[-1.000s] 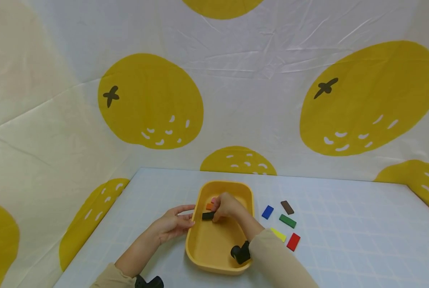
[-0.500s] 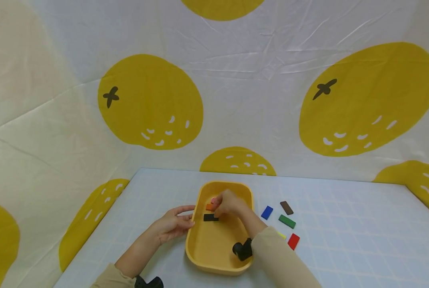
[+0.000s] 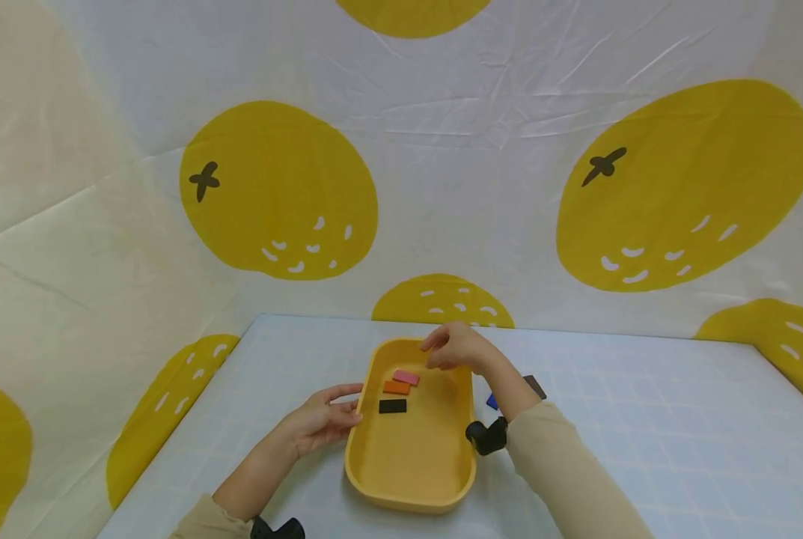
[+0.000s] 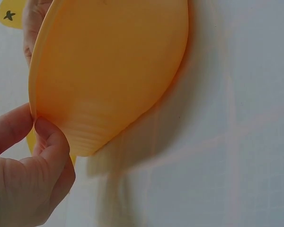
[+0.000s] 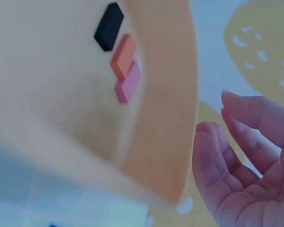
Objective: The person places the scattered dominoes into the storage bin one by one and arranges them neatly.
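Note:
A yellow rectangular tray (image 3: 411,464) stands on the table with three small flat blocks inside. These are a black block (image 3: 392,406), an orange block (image 3: 397,387) and a pink block (image 3: 406,377), lying near its far left part. My left hand (image 3: 320,423) pinches the tray's left rim; in the left wrist view a thumb and finger of the left hand (image 4: 33,161) meet at that edge. Above the tray's far right corner is my right hand (image 3: 458,348), with loosely bent fingers. In the right wrist view nothing is between the fingers of the right hand (image 5: 246,161).
Right of the tray, a blue block (image 3: 492,401) and a brown block (image 3: 534,385) lie on the pale checked table (image 3: 643,419), partly behind the right forearm. A white curtain (image 3: 468,209) with yellow fruit prints hangs behind the table.
My right hand has let go of the black block and risen out of the tray, toward the far right. The black block lies flat in the tray. My left hand stays at the rim.

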The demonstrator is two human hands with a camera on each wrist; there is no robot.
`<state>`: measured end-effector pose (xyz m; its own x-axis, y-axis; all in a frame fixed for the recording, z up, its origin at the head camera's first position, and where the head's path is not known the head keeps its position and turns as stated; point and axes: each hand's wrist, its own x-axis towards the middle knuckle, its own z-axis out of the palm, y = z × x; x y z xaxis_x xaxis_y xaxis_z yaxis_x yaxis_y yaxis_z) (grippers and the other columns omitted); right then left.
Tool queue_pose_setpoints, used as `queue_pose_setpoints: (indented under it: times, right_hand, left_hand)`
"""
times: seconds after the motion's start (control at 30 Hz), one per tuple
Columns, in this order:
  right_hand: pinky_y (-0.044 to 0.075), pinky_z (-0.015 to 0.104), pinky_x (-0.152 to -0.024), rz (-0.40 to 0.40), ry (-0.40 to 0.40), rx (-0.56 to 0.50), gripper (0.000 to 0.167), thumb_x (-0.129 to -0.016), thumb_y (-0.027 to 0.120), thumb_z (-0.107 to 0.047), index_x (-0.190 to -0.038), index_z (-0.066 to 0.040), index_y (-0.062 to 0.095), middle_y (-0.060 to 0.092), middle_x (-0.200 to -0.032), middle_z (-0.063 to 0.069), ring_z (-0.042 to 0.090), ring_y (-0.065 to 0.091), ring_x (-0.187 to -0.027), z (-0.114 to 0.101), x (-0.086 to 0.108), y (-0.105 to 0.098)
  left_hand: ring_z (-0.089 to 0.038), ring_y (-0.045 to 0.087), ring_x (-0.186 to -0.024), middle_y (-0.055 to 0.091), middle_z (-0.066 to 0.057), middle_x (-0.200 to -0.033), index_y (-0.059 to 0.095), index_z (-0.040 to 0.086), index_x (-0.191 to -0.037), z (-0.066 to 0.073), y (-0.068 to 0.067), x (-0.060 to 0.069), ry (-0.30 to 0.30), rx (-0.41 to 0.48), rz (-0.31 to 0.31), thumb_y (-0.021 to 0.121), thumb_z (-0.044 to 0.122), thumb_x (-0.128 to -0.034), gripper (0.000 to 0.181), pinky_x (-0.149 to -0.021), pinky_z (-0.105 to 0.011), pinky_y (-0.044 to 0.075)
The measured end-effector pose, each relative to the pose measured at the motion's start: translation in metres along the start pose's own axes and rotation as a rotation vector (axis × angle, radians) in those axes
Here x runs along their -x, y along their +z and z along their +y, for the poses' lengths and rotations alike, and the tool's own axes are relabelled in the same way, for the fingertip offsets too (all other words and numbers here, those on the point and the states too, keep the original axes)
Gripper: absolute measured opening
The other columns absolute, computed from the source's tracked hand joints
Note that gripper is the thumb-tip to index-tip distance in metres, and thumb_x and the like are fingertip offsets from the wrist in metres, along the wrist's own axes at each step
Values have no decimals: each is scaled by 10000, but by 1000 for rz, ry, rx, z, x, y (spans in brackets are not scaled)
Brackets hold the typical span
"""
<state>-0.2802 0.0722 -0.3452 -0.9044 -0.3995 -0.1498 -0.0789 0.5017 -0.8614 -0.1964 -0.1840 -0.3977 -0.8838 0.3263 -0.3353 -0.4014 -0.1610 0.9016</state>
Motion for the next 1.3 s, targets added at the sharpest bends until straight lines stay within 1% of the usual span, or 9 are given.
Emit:
queue_pose_setpoints:
  times: [0.13, 0.3, 0.37, 0.53, 0.73, 0.87, 1.0, 1.1, 1.3]
  right_hand:
    - [538, 324, -759, -6, -23, 29, 318, -783, 707, -32, -1082, 52, 634, 593, -875, 109, 211, 581, -762, 6, 7, -19]
    - [538, 314, -744, -49, -56, 32, 327, -804, 686, -66, -1104, 44, 616, 580, -837, 97, 208, 570, -754, 17, 19, -41]
    - [539, 318, -742, -51, -52, 31, 327, -804, 687, -79, -1101, 37, 613, 580, -827, 94, 209, 570, -755, 23, 25, -49]
    - [537, 343, -755, -5, 10, 33, 340, -794, 713, -97, -1100, 16, 618, 585, -854, 101, 234, 566, -783, 38, 38, -65]
    - [540, 344, -760, 25, 48, 53, 369, -809, 706, -102, -1132, 34, 590, 561, -846, 94, 259, 567, -806, 57, 51, -83]
    - [539, 329, -759, 42, 85, 67, 398, -814, 699, -120, -1156, 40, 572, 557, -847, 86, 279, 577, -824, 66, 60, -92]
    - [535, 339, -779, 63, 127, 73, 411, -825, 674, -111, -1181, 51, 548, 571, -871, 95, 301, 572, -866, 78, 65, -97]
    - [535, 346, -778, 86, 155, 79, 400, -831, 669, -100, -1184, 44, 549, 580, -881, 95, 273, 567, -858, 87, 68, -97]
    - [537, 325, -756, 117, 182, 82, 405, -834, 656, -95, -1193, 53, 540, 583, -881, 98, 220, 559, -807, 102, 76, -98]
  left_hand:
    - [-185, 580, -936, 518, -169, -1184, 251, -59, -1420, 0, 1, 0, 0, 0, 6, 546, -140, -843, 653, -847, -325, 509]
    - [-185, 576, -939, 498, -191, -1223, 253, -55, -1420, -1, 0, 0, -1, -16, 17, 537, -136, -850, 641, -855, -332, 506]
    - [-187, 575, -944, 493, -195, -1235, 255, -50, -1420, -2, 0, 0, -5, -16, 21, 535, -137, -852, 639, -863, -339, 502]
    - [-191, 572, -953, 490, -200, -1238, 250, -47, -1423, -3, -1, 1, -7, -14, 24, 539, -139, -849, 649, -875, -352, 495]
    - [-198, 570, -964, 475, -217, -1261, 250, -43, -1424, -3, -1, 2, -3, -14, 26, 539, -137, -852, 648, -883, -353, 490]
    - [-197, 569, -963, 469, -222, -1272, 245, -41, -1426, -2, 0, 2, -3, -10, 20, 535, -141, -852, 651, -880, -349, 493]
    - [-197, 567, -962, 469, -218, -1267, 244, -39, -1427, 0, 0, 1, -3, 0, 13, 525, -147, -853, 648, -875, -342, 496]
    - [-198, 566, -961, 472, -211, -1259, 245, -39, -1427, 0, 0, 0, -2, 0, 12, 523, -150, -852, 648, -872, -341, 497]
    - [-199, 567, -960, 463, -217, -1275, 260, -30, -1426, -1, 0, 0, -5, -5, 25, 534, -147, -848, 651, -873, -344, 497]
